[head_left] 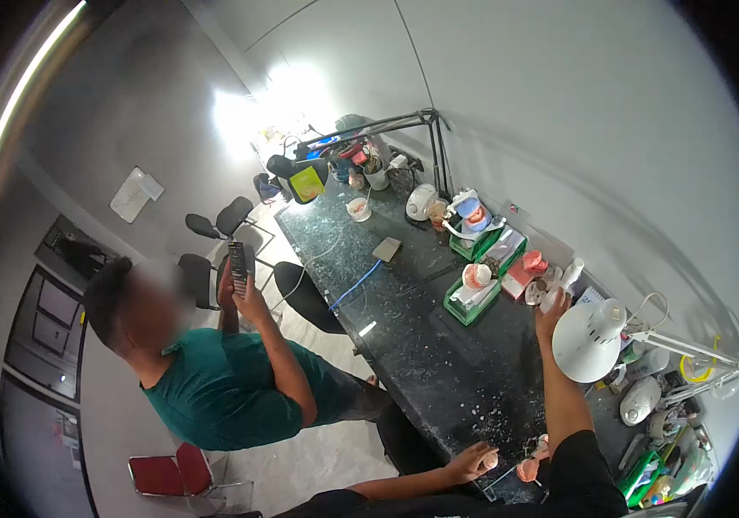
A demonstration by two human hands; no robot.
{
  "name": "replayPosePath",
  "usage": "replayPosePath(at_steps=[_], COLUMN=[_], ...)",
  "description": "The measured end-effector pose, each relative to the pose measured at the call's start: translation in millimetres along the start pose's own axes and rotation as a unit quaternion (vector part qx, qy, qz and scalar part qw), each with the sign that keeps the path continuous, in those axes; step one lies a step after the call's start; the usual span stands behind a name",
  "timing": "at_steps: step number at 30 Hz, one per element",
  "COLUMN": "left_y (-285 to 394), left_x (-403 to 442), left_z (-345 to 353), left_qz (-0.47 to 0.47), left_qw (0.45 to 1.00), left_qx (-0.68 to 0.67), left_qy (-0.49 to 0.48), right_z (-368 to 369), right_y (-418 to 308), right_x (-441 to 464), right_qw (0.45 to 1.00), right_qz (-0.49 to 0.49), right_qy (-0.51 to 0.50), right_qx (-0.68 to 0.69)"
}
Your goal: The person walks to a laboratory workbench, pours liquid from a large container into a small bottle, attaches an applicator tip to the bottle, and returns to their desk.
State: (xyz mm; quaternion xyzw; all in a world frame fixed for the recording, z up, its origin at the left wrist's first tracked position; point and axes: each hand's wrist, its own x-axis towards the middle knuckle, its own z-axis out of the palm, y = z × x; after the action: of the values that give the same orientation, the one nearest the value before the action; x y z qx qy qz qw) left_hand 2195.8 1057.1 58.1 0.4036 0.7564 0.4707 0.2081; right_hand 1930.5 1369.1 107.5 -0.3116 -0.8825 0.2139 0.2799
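- Holding a small tan piece (490,460) in the left grip (470,464), fingers curled closed around it, at the near left edge of the dark table (421,354).
- Reaching with the right grip (552,318) toward the far right side of the table, bent partly closed beside a white bottle (573,274); cannot tell from here its exact opening or any firm hold.
- Just right of the left grip, near a thin metal frame (499,480), showing a pink cast (527,470) on the table.
- Just left of the right grip and slightly farther off, showing a pink dental model (535,262) near the wall.
- Farther left, showing a green tray (464,315) with a pink-and-white dental model (476,276) on top, and beyond it a blue-and-pink model (473,214) at another green tray (464,250).
- Just right of the right grip, showing a white lamp head (588,341) on a jointed arm.
- Across the near part of the table, showing scattered white crumbs (492,416).
- Toward the far left, showing a blue cable (356,285), a small square pad (387,249) and a white cup (358,210).
- Left of the table, showing a person in a green shirt (231,388) with a phone (238,269) in hand.
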Motion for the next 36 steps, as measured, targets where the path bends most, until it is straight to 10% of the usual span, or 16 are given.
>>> replayPosePath(at_steps=[11,13,15,18,20,27,30,36], left_y=[27,9,-2,-33,-19,113,136,148], left_x=[11,8,7,9,11,-37,-50,-72], left_z=[-41,-38,-39,-42,-72,-111,-89,-73], left_qz=[-0.092,-0.038,-0.04,-0.079,-0.273,-0.115,-0.106,-0.074], left_qw=[0.982,0.993,0.999,0.978,0.874,0.771,0.682,0.747], left_qx=[-0.036,-0.02,0.005,-0.168,-0.37,-0.627,-0.723,-0.647], left_qy=[-0.16,-0.107,-0.019,0.093,0.16,0.0,0.039,0.135], right_z=[-20,-51,-120,-182,-224,-330,-349,-382], right_y=[7,2,-21,-32,-38,-83,-100,-99], right_x=[-61,-99,-134,-188,-213,-269,-280,-303], right_qw=[0.996,0.988,0.985,0.953,0.92,0.833,0.87,0.926], right_qz=[-0.039,-0.114,-0.062,-0.14,-0.187,-0.076,-0.259,-0.238], right_qy=[0.055,0.099,-0.118,-0.168,-0.225,-0.382,-0.272,-0.267], right_qx=[-0.05,-0.044,0.106,0.208,0.26,0.392,0.318,0.119])
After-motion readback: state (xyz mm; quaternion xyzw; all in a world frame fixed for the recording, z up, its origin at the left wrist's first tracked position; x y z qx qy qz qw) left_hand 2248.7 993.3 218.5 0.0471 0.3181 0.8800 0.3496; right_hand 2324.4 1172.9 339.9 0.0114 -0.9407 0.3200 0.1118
